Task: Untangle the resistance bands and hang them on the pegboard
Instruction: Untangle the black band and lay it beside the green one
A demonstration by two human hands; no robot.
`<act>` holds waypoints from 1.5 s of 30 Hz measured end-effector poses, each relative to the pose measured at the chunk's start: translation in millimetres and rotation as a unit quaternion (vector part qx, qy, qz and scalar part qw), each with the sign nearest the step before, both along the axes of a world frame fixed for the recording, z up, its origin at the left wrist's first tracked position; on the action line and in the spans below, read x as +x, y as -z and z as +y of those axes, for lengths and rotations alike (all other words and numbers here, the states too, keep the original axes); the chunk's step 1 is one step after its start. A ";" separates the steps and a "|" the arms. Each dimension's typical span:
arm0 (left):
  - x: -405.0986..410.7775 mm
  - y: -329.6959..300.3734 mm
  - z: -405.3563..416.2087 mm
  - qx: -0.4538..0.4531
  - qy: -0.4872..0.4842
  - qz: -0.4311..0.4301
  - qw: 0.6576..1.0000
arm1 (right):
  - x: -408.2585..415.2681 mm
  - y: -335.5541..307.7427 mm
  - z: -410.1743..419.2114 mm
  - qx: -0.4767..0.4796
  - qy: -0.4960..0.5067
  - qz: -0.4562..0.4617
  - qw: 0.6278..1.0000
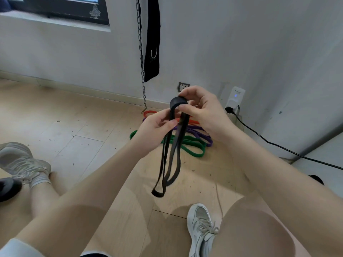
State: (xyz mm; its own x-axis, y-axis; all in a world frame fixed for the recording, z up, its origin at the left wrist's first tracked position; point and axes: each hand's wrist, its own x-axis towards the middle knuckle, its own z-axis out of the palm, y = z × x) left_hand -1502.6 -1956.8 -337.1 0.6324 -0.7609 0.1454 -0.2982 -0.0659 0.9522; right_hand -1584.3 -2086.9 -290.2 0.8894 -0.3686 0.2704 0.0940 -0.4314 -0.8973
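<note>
From my head view, my right hand [201, 110] pinches the folded top of the black band [171, 156], held above the floor, while my left hand [157, 127] grips its strands just below. I should slide my left down, separating loops without yanking. The other bands [193, 143] lie heaped by the wall.

No text, number or brand can be read. The white plug-in device [235, 98] beside the wall socket [183, 87] bears a small dark mark, too blurred to make out.
</note>
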 end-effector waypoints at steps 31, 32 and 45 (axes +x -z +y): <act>2.6 21.6 -45.5 0.021 -0.196 -0.140 0.970 | -0.9 83.0 -32.7 0.110 0.005 0.146 0.983; -0.1 20.1 -50.9 0.024 -0.189 -0.148 0.970 | -1.3 89.9 -36.5 0.104 -0.039 0.188 0.976; 26.5 63.2 -138.1 -0.064 -0.239 0.223 0.943 | 12.4 107.5 -117.1 -0.181 0.027 0.244 0.952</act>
State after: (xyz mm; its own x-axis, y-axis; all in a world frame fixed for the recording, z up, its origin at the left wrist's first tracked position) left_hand -1476.1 -2094.9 -400.3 0.9182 -0.3686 -0.1452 0.1689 0.0328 0.9851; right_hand -1571.9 -2204.0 -397.7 0.9243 -0.3780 -0.0527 -0.3269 -0.7129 -0.6204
